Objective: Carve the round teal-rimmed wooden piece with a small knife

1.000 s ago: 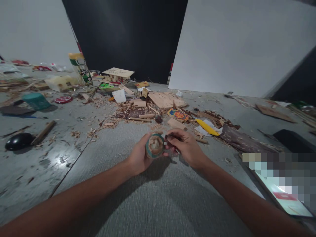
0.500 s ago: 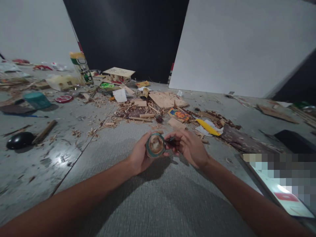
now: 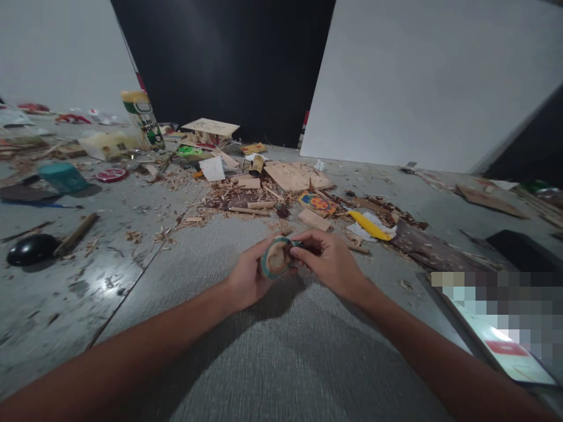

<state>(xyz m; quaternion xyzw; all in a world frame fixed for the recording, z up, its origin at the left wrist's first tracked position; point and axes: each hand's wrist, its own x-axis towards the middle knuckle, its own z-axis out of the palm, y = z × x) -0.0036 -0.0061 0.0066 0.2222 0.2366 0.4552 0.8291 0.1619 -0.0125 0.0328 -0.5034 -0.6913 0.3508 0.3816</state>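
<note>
My left hand (image 3: 250,272) is closed around a small round cup-like piece (image 3: 270,268) with a teal rim and a rough brown hollow. The hollow is tilted up toward me. At the right side of the rim, my right hand (image 3: 328,258) is closed, thumb and fingertips pinched over the hollow's edge. A small dark piece shows between these fingers, mostly hidden, so its kind is unclear. Both hands are just above the grey textured mat (image 3: 264,363). Beyond them lie a wooden offcut (image 3: 315,221) and a colourful painted piece (image 3: 317,203).
Wood shavings (image 3: 220,199) and a thin board (image 3: 294,174) spread ahead. To the left are a black rounded object (image 3: 33,250), a stick (image 3: 77,233), a teal block (image 3: 64,177) and a bottle (image 3: 143,120). A lit screen (image 3: 505,351) lies at right, beyond a yellow strip (image 3: 372,225).
My right hand has moved left, bringing its fingertips from beside the rim onto the hollow's edge. The cup-like piece has turned slightly in my left hand.
</note>
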